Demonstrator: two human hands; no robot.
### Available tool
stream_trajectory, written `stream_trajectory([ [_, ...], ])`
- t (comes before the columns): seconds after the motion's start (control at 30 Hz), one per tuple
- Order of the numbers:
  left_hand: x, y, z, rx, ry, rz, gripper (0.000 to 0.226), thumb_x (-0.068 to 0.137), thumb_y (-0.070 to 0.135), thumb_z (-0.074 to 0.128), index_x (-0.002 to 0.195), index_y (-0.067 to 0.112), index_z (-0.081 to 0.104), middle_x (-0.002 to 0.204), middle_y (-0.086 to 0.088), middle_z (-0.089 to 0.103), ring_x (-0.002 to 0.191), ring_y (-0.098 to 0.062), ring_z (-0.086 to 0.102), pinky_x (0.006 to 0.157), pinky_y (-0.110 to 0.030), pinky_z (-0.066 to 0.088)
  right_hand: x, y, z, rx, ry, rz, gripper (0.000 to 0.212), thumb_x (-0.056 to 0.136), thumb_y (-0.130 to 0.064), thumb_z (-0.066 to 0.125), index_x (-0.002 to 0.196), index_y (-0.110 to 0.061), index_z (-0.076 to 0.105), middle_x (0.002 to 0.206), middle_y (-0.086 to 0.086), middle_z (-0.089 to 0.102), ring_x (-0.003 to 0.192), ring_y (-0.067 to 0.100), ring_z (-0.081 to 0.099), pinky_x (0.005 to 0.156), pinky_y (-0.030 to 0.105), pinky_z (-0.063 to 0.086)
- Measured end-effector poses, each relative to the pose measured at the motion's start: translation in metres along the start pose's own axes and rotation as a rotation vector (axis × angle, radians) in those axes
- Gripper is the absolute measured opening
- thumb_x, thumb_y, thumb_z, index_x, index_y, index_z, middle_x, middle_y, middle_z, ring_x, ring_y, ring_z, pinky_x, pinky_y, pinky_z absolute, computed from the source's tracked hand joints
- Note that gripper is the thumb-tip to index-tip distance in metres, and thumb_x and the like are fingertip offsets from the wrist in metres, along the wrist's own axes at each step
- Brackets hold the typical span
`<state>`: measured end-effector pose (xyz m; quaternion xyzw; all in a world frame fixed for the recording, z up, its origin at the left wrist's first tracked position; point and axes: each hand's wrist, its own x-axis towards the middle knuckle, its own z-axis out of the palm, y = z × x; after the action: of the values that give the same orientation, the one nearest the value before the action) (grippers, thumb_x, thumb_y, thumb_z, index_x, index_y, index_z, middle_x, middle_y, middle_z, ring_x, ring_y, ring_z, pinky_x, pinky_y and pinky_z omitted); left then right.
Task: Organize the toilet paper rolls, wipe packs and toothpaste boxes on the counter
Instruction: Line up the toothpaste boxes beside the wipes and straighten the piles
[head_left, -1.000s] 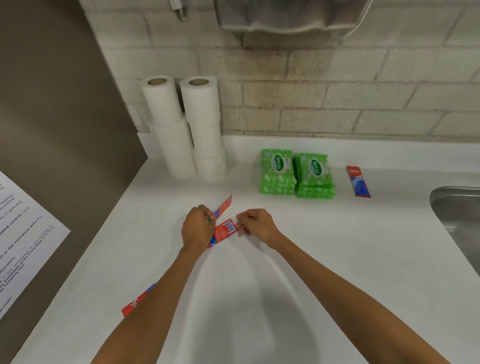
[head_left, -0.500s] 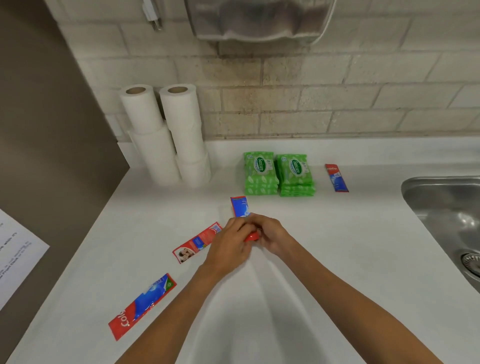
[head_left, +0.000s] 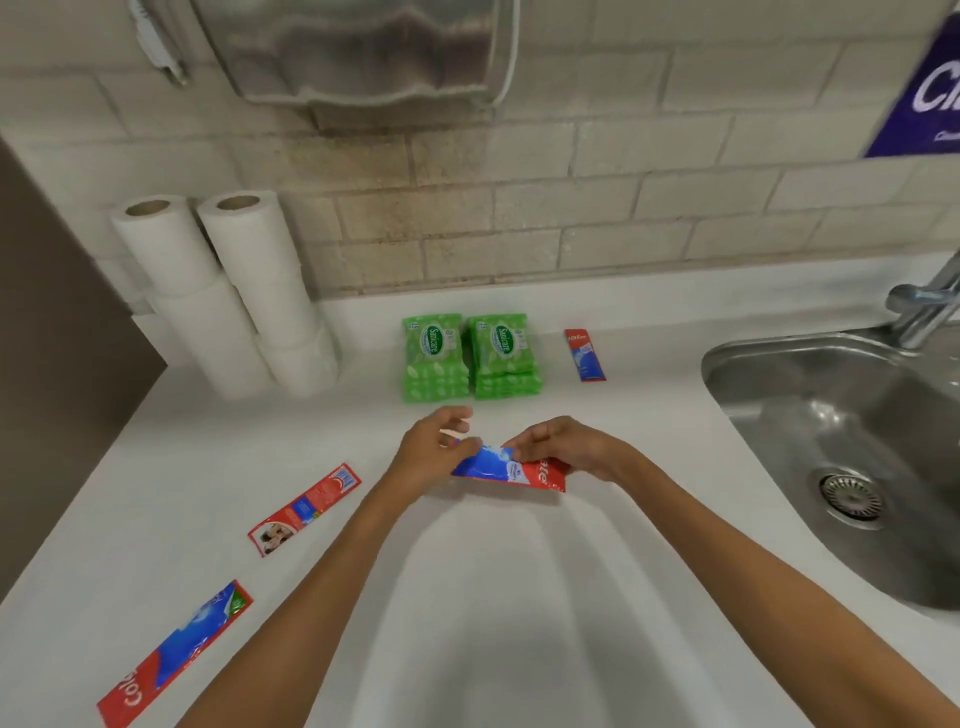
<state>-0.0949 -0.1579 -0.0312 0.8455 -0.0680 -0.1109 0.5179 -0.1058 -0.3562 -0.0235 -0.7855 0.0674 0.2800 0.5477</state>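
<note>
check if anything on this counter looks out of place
Two red-and-blue toothpaste boxes lie askew at the left: the middle box and the front-edge box, far from the back box squared beside the green wipe packs. Left hand and right hand hold the fourth box.

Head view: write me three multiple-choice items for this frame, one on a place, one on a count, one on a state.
1. Where do the toilet paper rolls stand?
A. In the sink
B. Back left of the counter, by the wall
C. Beside the tap
2. How many toothpaste boxes show?
A. Two
B. Six
C. Four
3. What state is the middle toothpaste box in?
A. Held by both hands
B. Lying untouched
C. Standing upright
Key: 1 B, both stacks stand at the wall left of the wipe packs. 2 C, one held, one behind by the wipes, two lying at the left. 3 A, the left hand and right hand grip its ends.
</note>
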Motion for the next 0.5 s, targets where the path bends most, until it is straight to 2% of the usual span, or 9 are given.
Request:
stream_trajectory([
  [0.1,0.002,0.015,0.021,0.043,-0.279,-0.099,0.027,0.085,0.005,0.062,0.111,-0.001,0.063,0.075,-0.004,0.06,0.066,-0.007,0.052,0.051,-0.009,0.04,-0.009,0.003,-0.032,-0.059,-0.017,-0.029,0.019,0.082,-0.019,0.07,0.101,-0.017,0.07,0.084,-0.005,0.068,0.074,0.007,0.06,0.064,0.018,0.045],
  [0.2,0.002,0.029,0.05,0.043,-0.351,-0.177,0.016,0.085,0.007,0.063,0.1,0.005,0.065,0.07,0.003,0.059,0.06,-0.004,0.046,0.044,-0.007,0.033,-0.014,0.012,-0.064,0.032,0.072,-0.027,0.025,0.079,-0.021,0.072,0.103,-0.019,0.067,0.087,0.0,0.067,0.078,0.008,0.063,0.062,0.019,0.052],
  [0.27,0.004,0.037,0.07,-0.052,-0.324,-0.231,0.006,0.085,0.01,0.063,0.087,0.016,0.063,0.069,0.004,0.058,0.059,-0.003,0.045,0.048,-0.011,0.033,-0.016,0.022,-0.081,0.203,0.153,-0.029,0.029,0.08,-0.023,0.072,0.107,-0.017,0.064,0.087,0.001,0.067,0.077,0.01,0.065,0.062,0.021,0.054],
  [0.37,0.013,0.052,0.103,-0.23,-0.23,-0.3,0.013,0.086,0.01,0.062,0.079,0.021,0.059,0.071,0.002,0.06,0.058,-0.005,0.05,0.053,-0.016,0.037,-0.021,0.04,-0.104,0.442,0.171,-0.05,0.022,0.084,-0.025,0.067,0.102,-0.013,0.063,0.085,0.001,0.068,0.067,0.009,0.067,0.057,0.018,0.055],
  [0.5,0.028,0.075,0.14,-0.407,-0.075,-0.361,0.013,0.086,0.006,0.06,0.08,0.017,0.058,0.071,-0.001,0.062,0.058,-0.007,0.054,0.052,-0.017,0.041,-0.024,0.057,-0.116,0.466,0.155,-0.05,0.019,0.084,-0.016,0.066,0.102,-0.008,0.064,0.087,0.006,0.07,0.067,0.01,0.069,0.061,0.019,0.056],
])
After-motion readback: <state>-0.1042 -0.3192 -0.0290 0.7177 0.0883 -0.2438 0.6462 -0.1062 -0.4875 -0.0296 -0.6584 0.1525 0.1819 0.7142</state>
